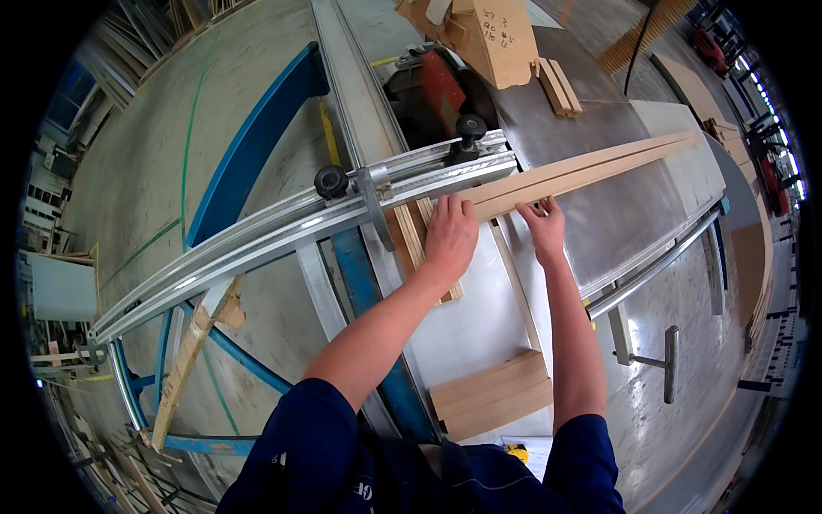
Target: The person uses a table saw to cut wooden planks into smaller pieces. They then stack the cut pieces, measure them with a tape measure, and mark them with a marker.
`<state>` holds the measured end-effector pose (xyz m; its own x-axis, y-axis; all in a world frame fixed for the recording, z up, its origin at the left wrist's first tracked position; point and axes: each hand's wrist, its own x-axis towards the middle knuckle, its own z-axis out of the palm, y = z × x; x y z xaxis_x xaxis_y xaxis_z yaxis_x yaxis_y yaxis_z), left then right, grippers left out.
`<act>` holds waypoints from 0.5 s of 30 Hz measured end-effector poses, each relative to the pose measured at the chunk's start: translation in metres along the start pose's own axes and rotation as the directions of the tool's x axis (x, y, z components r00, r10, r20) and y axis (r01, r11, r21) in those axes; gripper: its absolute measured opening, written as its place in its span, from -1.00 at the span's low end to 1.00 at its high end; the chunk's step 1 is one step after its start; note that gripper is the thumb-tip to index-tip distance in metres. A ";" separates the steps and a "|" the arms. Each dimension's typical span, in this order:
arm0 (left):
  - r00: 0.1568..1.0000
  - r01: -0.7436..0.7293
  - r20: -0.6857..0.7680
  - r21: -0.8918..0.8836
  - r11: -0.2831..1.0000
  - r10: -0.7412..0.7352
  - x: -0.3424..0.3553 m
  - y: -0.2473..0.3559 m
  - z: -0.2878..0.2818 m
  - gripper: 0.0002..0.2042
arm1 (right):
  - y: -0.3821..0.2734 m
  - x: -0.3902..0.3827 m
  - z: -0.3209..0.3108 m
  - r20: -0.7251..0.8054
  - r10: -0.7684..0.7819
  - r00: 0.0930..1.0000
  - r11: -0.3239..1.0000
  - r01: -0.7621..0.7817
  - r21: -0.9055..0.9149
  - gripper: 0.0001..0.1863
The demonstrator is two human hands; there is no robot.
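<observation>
Long pale wooden strips (591, 173) lie side by side along the metal fence (282, 224) of a sliding table saw, reaching right across the steel table. My left hand (452, 233) grips their left end, fingers curled over the top. Under and left of this hand stand short layered plywood pieces (409, 230), partly hidden by it. My right hand (545, 227) is closed at the strips' near edge, thumb and fingertips pinched against it. A metal stop (372, 207) on the fence stands left of the plywood pieces.
Black knobs (332, 182) sit on the fence. A red saw guard (443, 92) is beyond it. Stacked boards (492, 396) lie near my body, by a yellow tape measure (516, 451). A cardboard-coloured block (497, 43) and short wood pieces (559, 88) rest at the back.
</observation>
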<state>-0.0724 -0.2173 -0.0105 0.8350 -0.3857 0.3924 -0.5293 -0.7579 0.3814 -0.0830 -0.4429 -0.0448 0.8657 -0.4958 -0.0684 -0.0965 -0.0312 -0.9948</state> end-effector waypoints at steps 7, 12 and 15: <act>0.998 -0.004 -0.063 -0.013 1.000 0.003 0.005 -0.006 0.000 -0.85 | -0.016 -0.007 0.015 0.124 -0.004 0.992 0.999 -0.003 0.053 -0.24; 0.999 -0.008 -0.049 -0.025 1.000 0.007 0.006 -0.006 0.004 -0.79 | -0.004 -0.001 -0.001 0.030 -0.004 1.000 0.994 0.007 -0.108 -0.20; 1.000 -0.011 -0.028 -0.034 0.999 0.010 0.007 -0.008 0.004 -0.75 | 0.001 0.021 -0.032 0.030 -0.086 0.996 0.797 0.087 -0.598 -0.12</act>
<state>-0.0615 -0.2159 -0.0147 0.8252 -0.3786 0.4193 -0.5433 -0.7353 0.4053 -0.0809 -0.4815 -0.0446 0.8853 -0.4649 0.0150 -0.2955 -0.5871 -0.7537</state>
